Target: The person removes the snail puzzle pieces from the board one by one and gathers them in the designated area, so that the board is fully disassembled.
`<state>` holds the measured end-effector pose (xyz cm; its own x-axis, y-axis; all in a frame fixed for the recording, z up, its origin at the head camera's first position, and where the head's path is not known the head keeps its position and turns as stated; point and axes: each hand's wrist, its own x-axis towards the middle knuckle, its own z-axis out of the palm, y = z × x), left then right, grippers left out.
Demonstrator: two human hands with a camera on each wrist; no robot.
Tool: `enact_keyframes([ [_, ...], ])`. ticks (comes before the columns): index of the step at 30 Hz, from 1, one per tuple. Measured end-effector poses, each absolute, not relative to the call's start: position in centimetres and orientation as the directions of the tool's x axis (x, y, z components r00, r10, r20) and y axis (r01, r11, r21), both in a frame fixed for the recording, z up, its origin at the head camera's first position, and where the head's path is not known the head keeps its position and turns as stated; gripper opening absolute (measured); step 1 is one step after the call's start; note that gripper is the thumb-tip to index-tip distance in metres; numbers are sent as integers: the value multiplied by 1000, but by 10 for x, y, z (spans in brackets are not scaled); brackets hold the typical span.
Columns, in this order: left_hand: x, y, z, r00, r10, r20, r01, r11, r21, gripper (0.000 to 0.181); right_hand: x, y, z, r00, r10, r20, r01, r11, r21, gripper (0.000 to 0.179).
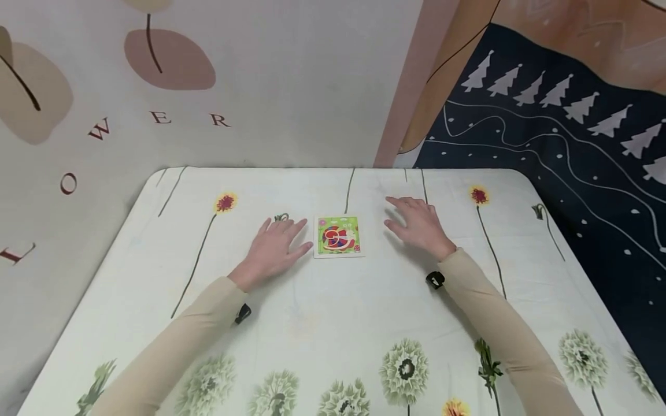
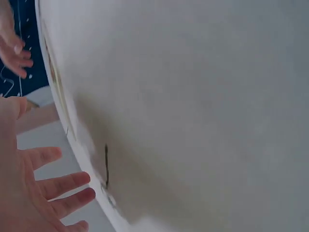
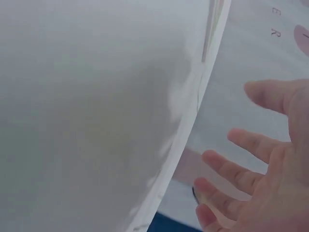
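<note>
A small square picture board [image 1: 339,236] lies flat on the table, with a white border and a green picture of a red, blue and white snail-like figure. Just left of it is my left hand [image 1: 272,248], fingers spread and thumb pointing towards the board's edge. My right hand [image 1: 415,226] is farther off on the other side, fingers extended and holding nothing. In the left wrist view the left hand [image 2: 46,186] shows loosely spread fingers with nothing between them. The right wrist view shows the right hand [image 3: 268,174] likewise, its shadow falling on the cloth.
A white tablecloth [image 1: 333,312] printed with flowers and stems covers the table. Behind it hangs a pale wall cloth [image 1: 291,104] with letters and leaf shapes. At the right is a dark blue cloth [image 1: 551,127] with white trees. Both wrists carry small black devices [image 1: 435,280].
</note>
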<state>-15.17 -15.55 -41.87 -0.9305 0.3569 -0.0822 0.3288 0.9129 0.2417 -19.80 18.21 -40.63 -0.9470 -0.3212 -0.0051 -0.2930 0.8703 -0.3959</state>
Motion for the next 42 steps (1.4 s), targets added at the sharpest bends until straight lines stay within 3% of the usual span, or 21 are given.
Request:
enact_keyframes([
  [11,-149,-144,-425,-903,428,-34,398,865,307,58,-205,151,-406,-931,-365,4,-302,762,-573,50],
  [24,-159,-138,-433,-883,469,3,393,735,553,45,-214,117,-410,-878,-471,-89,-257,619,-742,40],
  [42,-169,-151,-444,-861,508,-8,361,623,694,44,-224,76,-417,-822,-549,-151,-282,623,-729,30],
])
